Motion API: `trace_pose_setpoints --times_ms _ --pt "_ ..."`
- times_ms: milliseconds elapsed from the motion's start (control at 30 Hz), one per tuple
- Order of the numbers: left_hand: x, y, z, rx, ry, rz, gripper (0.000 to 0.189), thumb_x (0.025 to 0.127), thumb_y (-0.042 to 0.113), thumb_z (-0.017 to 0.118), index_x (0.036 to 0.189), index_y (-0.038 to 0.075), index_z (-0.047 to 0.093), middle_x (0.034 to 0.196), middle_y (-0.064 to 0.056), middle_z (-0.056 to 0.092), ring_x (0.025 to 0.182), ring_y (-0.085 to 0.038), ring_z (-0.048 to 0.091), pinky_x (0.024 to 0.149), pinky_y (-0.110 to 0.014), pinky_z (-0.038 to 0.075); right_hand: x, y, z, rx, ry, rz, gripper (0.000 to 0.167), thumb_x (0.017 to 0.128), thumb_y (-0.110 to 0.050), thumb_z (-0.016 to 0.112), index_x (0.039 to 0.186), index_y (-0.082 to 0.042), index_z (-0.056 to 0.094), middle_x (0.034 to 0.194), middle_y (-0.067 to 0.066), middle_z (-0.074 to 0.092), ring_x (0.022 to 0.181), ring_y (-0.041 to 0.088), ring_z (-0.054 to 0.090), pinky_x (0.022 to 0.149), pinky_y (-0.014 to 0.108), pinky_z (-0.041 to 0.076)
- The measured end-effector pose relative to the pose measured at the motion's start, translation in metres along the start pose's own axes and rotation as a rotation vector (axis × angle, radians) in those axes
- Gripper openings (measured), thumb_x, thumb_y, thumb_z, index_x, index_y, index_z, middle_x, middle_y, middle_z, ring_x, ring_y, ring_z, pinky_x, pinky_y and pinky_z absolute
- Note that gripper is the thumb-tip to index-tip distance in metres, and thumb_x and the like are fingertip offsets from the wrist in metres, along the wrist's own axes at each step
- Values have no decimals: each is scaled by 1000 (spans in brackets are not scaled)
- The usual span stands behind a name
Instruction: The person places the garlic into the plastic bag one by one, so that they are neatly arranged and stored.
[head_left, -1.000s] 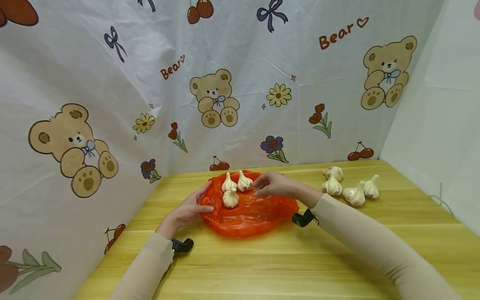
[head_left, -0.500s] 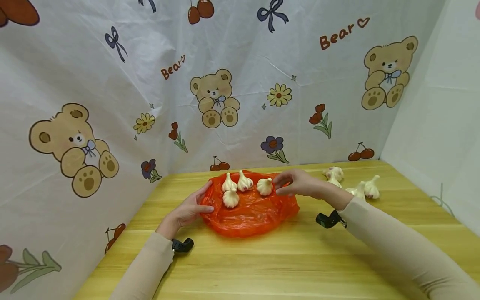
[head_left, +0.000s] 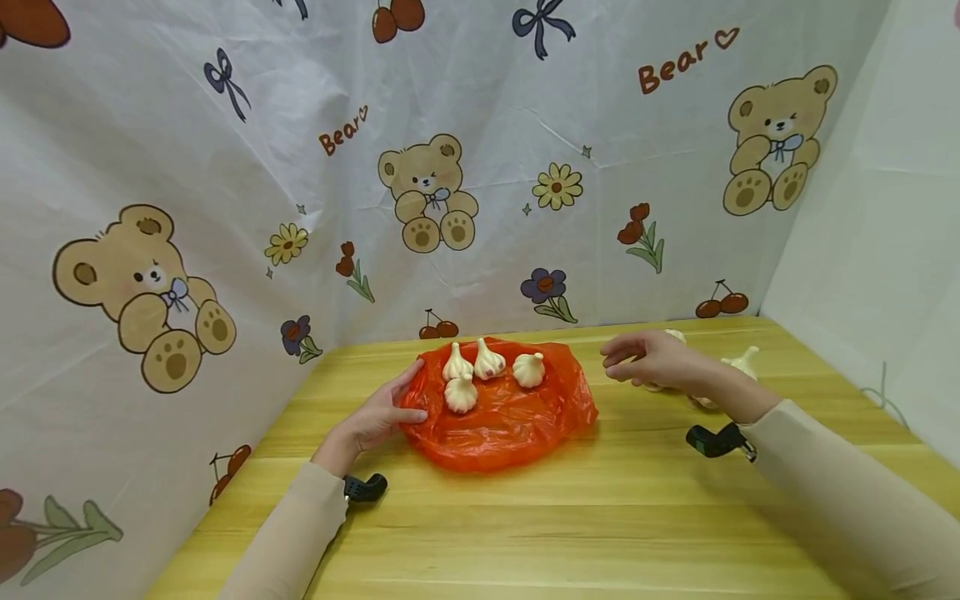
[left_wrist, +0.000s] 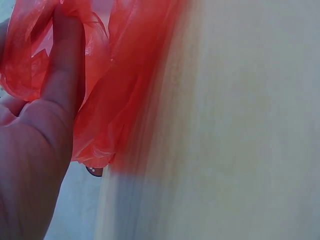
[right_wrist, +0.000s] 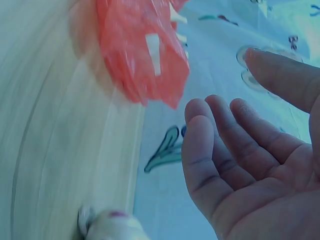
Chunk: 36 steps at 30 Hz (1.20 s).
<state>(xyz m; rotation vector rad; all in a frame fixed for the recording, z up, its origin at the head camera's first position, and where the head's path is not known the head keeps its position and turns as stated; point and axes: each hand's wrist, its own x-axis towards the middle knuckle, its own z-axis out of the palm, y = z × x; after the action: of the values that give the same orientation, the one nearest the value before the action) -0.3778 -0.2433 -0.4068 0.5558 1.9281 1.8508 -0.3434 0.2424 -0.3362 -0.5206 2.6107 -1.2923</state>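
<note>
A red plastic bag [head_left: 495,437] lies spread on the table with its mouth up, and several garlic bulbs [head_left: 528,370] sit in it towards the back. My left hand [head_left: 375,418] holds the bag's left edge, thumb over the rim; the left wrist view shows the thumb [left_wrist: 65,65] against the thin red film. To the right of the bag, my right hand [head_left: 658,360] hovers over the table with loosely bent fingers, and its palm [right_wrist: 270,205] holds nothing in the right wrist view. Beneath and behind it are more garlic bulbs [head_left: 744,362], partly hidden by the hand and wrist.
The wooden table [head_left: 510,533] reaches back to a hanging white cloth [head_left: 495,283] printed with bears. A white wall [head_left: 870,275] stands at the right, with a thin cable [head_left: 885,400] near the table's right edge.
My right hand has let go of a garlic bulb at the right part of the bag and moved right, towards the bulbs on the table. The left hand stays on the bag.
</note>
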Motion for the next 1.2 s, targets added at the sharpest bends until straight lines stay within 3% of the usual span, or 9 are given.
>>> trace_pose_setpoints --times_ms 133,433,733,967,1200 --pt "0 0 0 -1 6 -3 106 92 -8 68 167 30 5 176 -5 1 156 -42 21 104 -40 56 -10 10 -11 41 14 -22 53 99 -25 70 142 3 54 132 20 66 104 17 69 84 28 61" --pt "-1 -2 2 6 -2 -3 106 92 -7 68 167 29 3 176 -5 -1 157 -42 17 104 -41 55 -29 32 -32 67 64 -36 54 101 -23 67 144 5 50 136 25 62 102 13 68 83 36 61" --pt "-1 1 3 -9 -11 4 105 92 -11 65 167 27 3 175 -7 0 156 -43 22 102 -39 57 -52 51 -57 28 157 -35 58 104 -22 62 149 8 42 140 31 58 100 -6 64 85 36 62" --pt "-2 2 3 5 0 -5 104 93 -10 65 167 28 3 175 -7 -1 156 -42 22 102 -40 57 -66 66 -84 -22 209 33 59 105 -29 60 150 4 41 135 15 65 99 -9 64 89 35 61" --pt "-1 3 4 8 -3 6 105 92 -10 66 167 27 3 175 -7 -3 157 -43 18 103 -39 56 -73 81 -105 -29 252 57 54 105 -31 61 148 -2 44 111 -26 64 97 -13 62 86 23 59"
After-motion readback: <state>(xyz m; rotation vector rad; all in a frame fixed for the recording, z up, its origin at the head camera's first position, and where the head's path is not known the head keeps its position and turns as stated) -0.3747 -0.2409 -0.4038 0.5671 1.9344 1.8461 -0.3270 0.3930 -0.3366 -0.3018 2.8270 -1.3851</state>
